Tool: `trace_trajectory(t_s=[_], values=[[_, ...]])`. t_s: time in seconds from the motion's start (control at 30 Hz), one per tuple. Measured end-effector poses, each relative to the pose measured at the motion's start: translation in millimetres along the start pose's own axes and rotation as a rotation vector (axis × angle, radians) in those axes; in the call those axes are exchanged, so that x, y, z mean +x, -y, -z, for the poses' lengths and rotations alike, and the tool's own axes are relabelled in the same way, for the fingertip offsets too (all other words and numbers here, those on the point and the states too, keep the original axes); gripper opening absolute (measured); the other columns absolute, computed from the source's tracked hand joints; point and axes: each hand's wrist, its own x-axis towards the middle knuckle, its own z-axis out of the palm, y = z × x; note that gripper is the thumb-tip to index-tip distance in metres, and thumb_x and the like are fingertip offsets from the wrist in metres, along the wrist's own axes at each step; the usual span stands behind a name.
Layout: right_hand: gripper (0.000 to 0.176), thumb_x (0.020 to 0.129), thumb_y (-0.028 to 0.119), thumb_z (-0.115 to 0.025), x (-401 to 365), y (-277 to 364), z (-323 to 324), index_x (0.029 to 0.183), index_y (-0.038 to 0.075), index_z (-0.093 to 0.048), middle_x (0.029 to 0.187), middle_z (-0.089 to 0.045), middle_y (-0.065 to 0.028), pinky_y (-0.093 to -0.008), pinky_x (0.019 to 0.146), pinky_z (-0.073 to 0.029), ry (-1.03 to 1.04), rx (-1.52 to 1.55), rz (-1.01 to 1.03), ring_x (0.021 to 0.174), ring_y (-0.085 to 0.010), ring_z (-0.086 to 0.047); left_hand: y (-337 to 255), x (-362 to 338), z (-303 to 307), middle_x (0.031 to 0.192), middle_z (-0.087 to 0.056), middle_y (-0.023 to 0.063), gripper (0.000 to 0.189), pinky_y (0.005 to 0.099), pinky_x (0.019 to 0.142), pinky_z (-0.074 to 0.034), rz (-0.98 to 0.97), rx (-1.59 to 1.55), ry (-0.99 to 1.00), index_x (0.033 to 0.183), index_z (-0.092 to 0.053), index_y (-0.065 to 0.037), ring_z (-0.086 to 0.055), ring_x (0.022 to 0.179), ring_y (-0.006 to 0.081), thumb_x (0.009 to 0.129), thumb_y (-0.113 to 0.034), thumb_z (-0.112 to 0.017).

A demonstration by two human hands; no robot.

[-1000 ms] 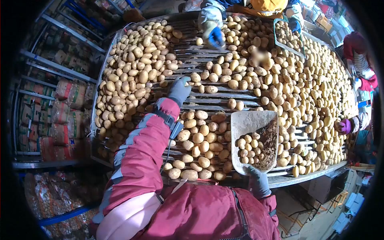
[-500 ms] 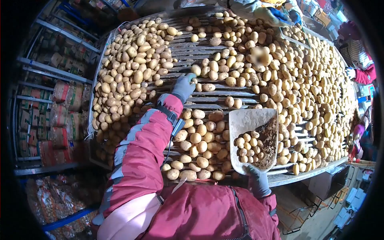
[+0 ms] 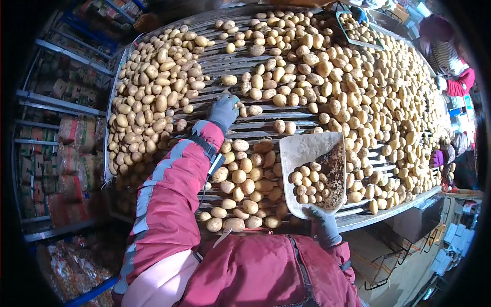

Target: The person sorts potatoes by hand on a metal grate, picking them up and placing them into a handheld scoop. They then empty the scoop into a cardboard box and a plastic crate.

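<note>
My left hand point(image 3: 223, 110), in a grey glove, reaches out over the slatted sorting table point(image 3: 225, 59) and closes on a small potato point(image 3: 243, 109) beside a few loose ones point(image 3: 279, 126). My right hand point(image 3: 323, 225), also gloved, grips the handle of a dirty scoop point(image 3: 307, 153) held over the table's near edge. Several small potatoes point(image 3: 305, 183) lie in the scoop. A cluster of potatoes point(image 3: 246, 179) sits between my two arms.
A big heap of potatoes point(image 3: 148, 102) lies at the left, a wider spread point(image 3: 388, 102) at the right. Other people's hands and sleeves point(image 3: 458, 82) work along the right side. Stacked sacks on blue shelving point(image 3: 56, 143) stand at the left.
My left hand has stretched further out and right to a small potato. The person at the table's far end has left the view. The scoop has barely shifted.
</note>
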Motion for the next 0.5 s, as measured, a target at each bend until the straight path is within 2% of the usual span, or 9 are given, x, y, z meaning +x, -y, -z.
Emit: trace_trajectory(t_s=[0.03,0.07,0.1,0.13,0.17,0.23,0.27,0.3,0.5], values=[[0.021,0.096,0.009,-0.062,-0.7,5.9,-1.2,0.114,0.002,-0.072,0.103,-0.073,-0.0047,-0.0335,0.077,-0.054,-0.02,0.115,-0.164,0.091,-0.0183,-0.067,8.2,4.5,-12.4,0.113,-0.063,0.0177,0.03,0.0485,0.087,-0.053,-0.002,-0.002,-0.003,0.11,-0.064,-0.013,-0.065,0.104,0.0393,0.082,-0.02,-0.074],[0.022,0.096,0.012,-0.063,1.8,-15.0,3.8,0.115,0.003,-0.072,0.101,-0.072,-0.004,-0.0337,0.075,-0.054,0.034,-0.227,0.207,0.086,-0.0181,-0.067,18.7,9.0,-27.8,0.108,-0.064,0.0184,0.028,0.0481,0.086,-0.053,-0.013,-0.126,-0.125,0.107,-0.064,-0.011,-0.065,0.102,0.0399,0.083,-0.021,-0.074],[0.022,0.096,0.012,-0.063,2.3,-14.3,3.3,0.115,0.003,-0.072,0.101,-0.072,-0.004,-0.0337,0.075,-0.054,0.033,-0.227,0.208,0.086,-0.0181,-0.067,14.4,8.1,-24.5,0.104,-0.066,0.019,0.026,0.0477,0.084,-0.053,-0.023,-0.249,-0.245,0.104,-0.065,-0.009,-0.065,0.1,0.0405,0.084,-0.022,-0.074],[0.023,0.095,0.01,-0.063,3.2,-13.1,2.1,0.115,0.003,-0.072,0.102,-0.072,-0.0046,-0.0338,0.076,-0.055,0.036,-0.162,0.175,0.087,-0.0186,-0.068,5.8,0.3,-8.4,0.092,-0.068,0.0133,0.022,0.0407,0.078,-0.052,0.138,-0.309,-0.132,0.099,-0.065,-0.005,-0.066,0.087,0.0304,0.087,-0.02,-0.074],[0.024,0.094,0.009,-0.063,3.5,-12.3,1.2,0.116,0.003,-0.072,0.103,-0.073,-0.0052,-0.034,0.077,-0.055,0.041,-0.098,0.141,0.087,-0.0191,-0.068,7.8,1.8,-16.9,0.092,-0.068,0.0133,0.022,0.0407,0.078,-0.052,0.137,-0.309,-0.133,0.099,-0.065,-0.005,-0.066,0.087,0.0304,0.087,-0.02,-0.074],[0.025,0.093,0.008,-0.063,0.7,-7.9,4.6,0.116,0.003,-0.072,0.104,-0.073,-0.006,-0.0336,0.079,-0.055,0.019,-0.168,0.018,0.09,-0.0195,-0.068,12.5,2.4,-31.2,0.084,-0.066,0.0039,0.017,0.0332,0.072,-0.05,0.066,-0.886,-0.192,0.097,-0.064,-0.004,-0.059,0.075,0.0162,0.091,-0.017,-0.072],[0.027,0.092,0.006,-0.063,-0.2,-6.1,6.8,0.116,0.003,-0.072,0.106,-0.073,-0.0069,-0.0332,0.082,-0.054,-0.005,-0.239,-0.106,0.094,-0.0198,-0.069,4.3,-3.8,-31.0,0.082,-0.062,-0.0014,0.012,0.0291,0.07,-0.048,0.037,-0.841,-0.213,0.096,-0.064,-0.004,-0.051,0.075,0.0084,0.093,-0.014,-0.071],[0.027,0.092,0.006,-0.063,0.4,-8.7,8.5,0.116,0.003,-0.072,0.106,-0.073,-0.0069,-0.0332,0.082,-0.054,0.002,-0.243,-0.1,0.094,-0.0198,-0.069,-19.5,-17.2,-12.5,0.085,-0.064,-0.0005,0.012,0.0293,0.073,-0.049,0.093,-0.965,-0.093,0.099,-0.066,-0.005,-0.054,0.077,0.0092,0.094,-0.014,-0.069],[0.028,0.09,0.006,-0.062,9.8,-21.4,5.7,0.116,0.004,-0.072,0.109,-0.073,-0.0083,-0.0327,0.083,-0.055,0.076,0.069,0.146,0.097,-0.0202,-0.069,-141.7,-80.0,24.5,0.094,-0.071,0.0026,0.024,0.0289,0.081,-0.053,-0.103,-1.068,-0.128,0.119,-0.069,-0.007,-0.064,0.089,0.0114,0.096,-0.016,-0.068]])
